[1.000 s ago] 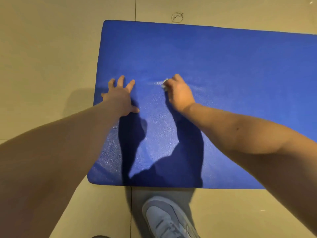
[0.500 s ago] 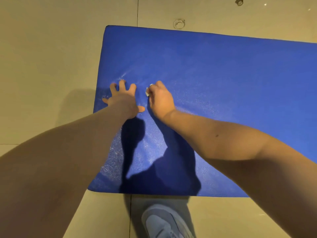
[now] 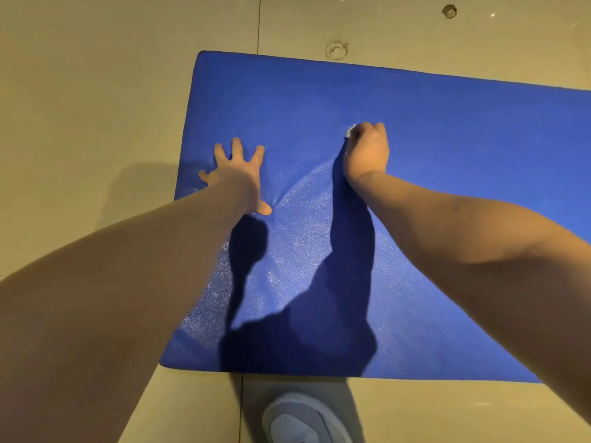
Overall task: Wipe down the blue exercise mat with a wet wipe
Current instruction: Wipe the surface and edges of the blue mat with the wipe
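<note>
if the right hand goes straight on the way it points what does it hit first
Nothing stands in its way: ahead of the right hand and its wipe lies only bare mat up to the far edge, then floor, as far as this view shows.

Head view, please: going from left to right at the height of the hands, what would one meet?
Tan floor → left hand, flat on the blue mat → wet wipe, peeking out → right hand, gripping it → bare stretch of mat.
</note>
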Motion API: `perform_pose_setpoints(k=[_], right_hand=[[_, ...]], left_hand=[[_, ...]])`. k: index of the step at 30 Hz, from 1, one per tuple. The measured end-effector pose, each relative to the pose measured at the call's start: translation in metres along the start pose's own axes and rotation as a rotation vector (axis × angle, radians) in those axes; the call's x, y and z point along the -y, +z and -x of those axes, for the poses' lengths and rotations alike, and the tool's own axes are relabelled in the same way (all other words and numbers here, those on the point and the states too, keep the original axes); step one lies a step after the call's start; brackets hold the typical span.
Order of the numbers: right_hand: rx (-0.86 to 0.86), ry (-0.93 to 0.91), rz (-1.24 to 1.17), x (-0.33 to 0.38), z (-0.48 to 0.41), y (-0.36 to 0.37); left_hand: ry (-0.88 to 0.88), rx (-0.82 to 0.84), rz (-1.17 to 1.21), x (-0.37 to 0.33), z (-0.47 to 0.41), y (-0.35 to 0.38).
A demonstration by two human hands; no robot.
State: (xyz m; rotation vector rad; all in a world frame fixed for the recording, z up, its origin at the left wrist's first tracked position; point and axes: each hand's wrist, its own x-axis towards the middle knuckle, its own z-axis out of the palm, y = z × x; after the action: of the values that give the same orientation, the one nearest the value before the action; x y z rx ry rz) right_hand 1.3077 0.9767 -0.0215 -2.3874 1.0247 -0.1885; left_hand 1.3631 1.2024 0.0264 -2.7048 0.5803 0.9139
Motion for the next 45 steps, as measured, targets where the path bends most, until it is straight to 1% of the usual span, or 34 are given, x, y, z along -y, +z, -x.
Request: perform_pose_setpoints(k=[3,7,10,12,15,17,19,20,21,22,23,24,25,28,31,33,35,37,40,42,45], right_hand=[[0.067,-0.092,-0.054,0.029,0.028,0.014],[0.185,-0.348,-0.111,0.056,0.058,0.038],[0.253,-0.512,-0.063,0.048,0.052,0.036],[0.242,-0.557,0.007,0.034,0.036,0.026],[0.108,-0.468,0.102,0.005,-0.002,0.006],[0.028,-0.371,0.243,-0.011,-0.025,-0.010],[-0.069,-0.255,0.302,-0.019,-0.042,-0.014],[-0.146,-0.179,0.315,-0.017,-0.045,-0.012],[-0.159,-0.070,0.260,-0.012,-0.043,-0.008],[-0.137,-0.030,0.198,-0.003,-0.040,-0.002],[-0.118,-0.068,0.190,0.011,-0.033,0.004],[-0.050,-0.142,0.160,0.026,-0.024,0.012],[0.010,-0.189,0.105,0.041,-0.013,0.021],[0.111,-0.333,-0.015,0.073,0.012,0.050],[0.217,-0.472,-0.022,0.076,0.012,0.056],[0.183,-0.530,0.012,0.063,-0.001,0.047],[0.117,-0.494,0.041,0.043,-0.021,0.033],[0.027,-0.372,0.102,0.020,-0.045,0.016],[-0.071,-0.146,0.123,-0.010,-0.078,-0.002],[-0.080,-0.080,0.111,-0.011,-0.084,-0.001],[-0.064,-0.037,0.034,0.016,-0.072,0.014]], left_hand=[[-0.003,0.003,-0.002,-0.001,-0.001,-0.001],[-0.004,-0.015,0.000,0.002,-0.001,-0.002],[0.006,-0.032,0.003,0.003,0.000,-0.001],[0.011,-0.039,0.009,0.004,0.000,0.000],[0.014,-0.034,0.006,0.005,0.000,0.000],[0.016,-0.032,0.008,0.005,0.001,0.000],[0.021,-0.030,0.013,0.005,0.002,-0.001],[0.021,-0.029,0.013,0.005,0.002,-0.001],[0.022,-0.029,0.013,0.005,0.002,-0.002],[0.021,-0.029,0.016,0.004,0.003,-0.002],[0.022,-0.031,0.021,0.004,0.002,-0.002],[0.025,-0.036,0.025,0.004,0.002,-0.003],[0.026,-0.041,0.028,0.004,0.002,-0.002],[0.019,-0.044,0.032,0.004,0.002,-0.002],[0.011,-0.037,0.026,0.004,0.001,-0.003],[0.013,-0.034,0.033,0.004,0.001,-0.003],[0.019,-0.041,0.039,0.005,0.001,-0.002],[0.024,-0.046,0.038,0.006,0.000,-0.001],[0.022,-0.047,0.032,0.005,0.000,-0.001],[0.023,-0.047,0.036,0.005,0.000,-0.001],[0.016,-0.039,0.036,0.004,0.000,-0.002]])
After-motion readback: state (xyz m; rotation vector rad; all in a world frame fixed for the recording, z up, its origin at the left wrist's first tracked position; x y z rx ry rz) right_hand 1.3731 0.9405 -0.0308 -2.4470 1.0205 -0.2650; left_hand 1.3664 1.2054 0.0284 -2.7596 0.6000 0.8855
